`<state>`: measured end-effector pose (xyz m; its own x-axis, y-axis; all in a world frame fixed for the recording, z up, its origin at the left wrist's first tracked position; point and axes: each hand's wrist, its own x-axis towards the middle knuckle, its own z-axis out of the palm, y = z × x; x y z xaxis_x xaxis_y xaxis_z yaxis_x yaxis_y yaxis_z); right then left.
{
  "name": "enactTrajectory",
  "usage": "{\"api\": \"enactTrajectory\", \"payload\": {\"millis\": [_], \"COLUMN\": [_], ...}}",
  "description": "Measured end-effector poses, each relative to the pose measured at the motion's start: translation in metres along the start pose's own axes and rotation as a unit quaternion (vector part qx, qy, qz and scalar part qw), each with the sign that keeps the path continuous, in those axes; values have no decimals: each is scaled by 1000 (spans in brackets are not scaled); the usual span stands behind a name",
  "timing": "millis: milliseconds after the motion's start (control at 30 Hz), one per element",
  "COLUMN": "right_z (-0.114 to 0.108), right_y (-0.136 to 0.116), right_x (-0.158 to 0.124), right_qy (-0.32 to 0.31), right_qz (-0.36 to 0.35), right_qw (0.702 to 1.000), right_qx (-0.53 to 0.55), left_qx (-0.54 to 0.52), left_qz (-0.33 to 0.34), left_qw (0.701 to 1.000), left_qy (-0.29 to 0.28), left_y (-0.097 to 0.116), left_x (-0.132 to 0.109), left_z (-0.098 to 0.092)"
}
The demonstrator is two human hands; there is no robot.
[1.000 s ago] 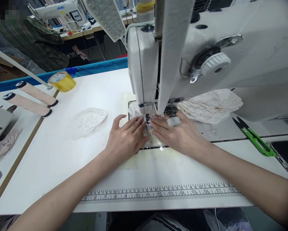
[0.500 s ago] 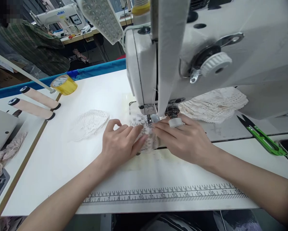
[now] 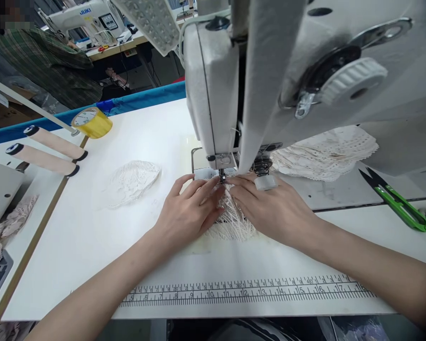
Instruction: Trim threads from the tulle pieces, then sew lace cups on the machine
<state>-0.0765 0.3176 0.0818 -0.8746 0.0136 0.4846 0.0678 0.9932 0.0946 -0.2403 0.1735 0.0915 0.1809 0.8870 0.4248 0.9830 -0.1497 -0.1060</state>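
Observation:
A cream lace piece [image 3: 234,222] lies on the machine bed under the presser foot [image 3: 222,176], its lower part spread toward me. My left hand [image 3: 191,206] is closed on the lace's left side, fingertips just left of the needle area and thumb drawn in below. From the other side my right hand [image 3: 275,203] grips the lace with fingers together, close to the foot and partly behind a white knob [image 3: 265,183]. The fingers cover much of the lace's upper part. Over both hands stands the head of the white sewing machine [image 3: 213,94].
Left of the hands lies another lace piece [image 3: 134,182]. A lace stack [image 3: 326,154] sits behind my right hand, with green thread snips [image 3: 399,201] beyond. Yellow tape [image 3: 92,123] and two thread cones [image 3: 44,160] are at left. A printed ruler [image 3: 234,293] edges the table; a person [image 3: 38,66] sits beyond.
The lace has come further out toward me below the foot and shows more. My left hand has moved right and flattened somewhat. The view has shifted slightly closer to the machine head.

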Motion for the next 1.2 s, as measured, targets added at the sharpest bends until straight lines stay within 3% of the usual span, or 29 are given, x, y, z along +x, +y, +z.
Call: {"api": "enactTrajectory", "payload": {"millis": [200,867,1067,1133,1200], "right_z": [-4,0,-8,-11,-14], "right_y": [4,5,4,5,7], "right_x": [3,3,2,1,1], "right_qy": [-4,15,42,44,45], "right_qz": [-6,-10,-51,-52,-49], "right_qw": [999,1000,997,996,993], "right_qx": [-36,-15,37,63,95], "left_qx": [9,-3,-57,-37,-37], "left_qz": [-9,-25,106,110,70], "left_qw": [1000,1000,993,993,997], "left_qy": [-14,0,-18,-9,6], "left_y": [-1,0,7,9,11], "left_x": [1,-1,-5,-6,-7], "left_z": [-2,-2,-10,-10,-8]}}
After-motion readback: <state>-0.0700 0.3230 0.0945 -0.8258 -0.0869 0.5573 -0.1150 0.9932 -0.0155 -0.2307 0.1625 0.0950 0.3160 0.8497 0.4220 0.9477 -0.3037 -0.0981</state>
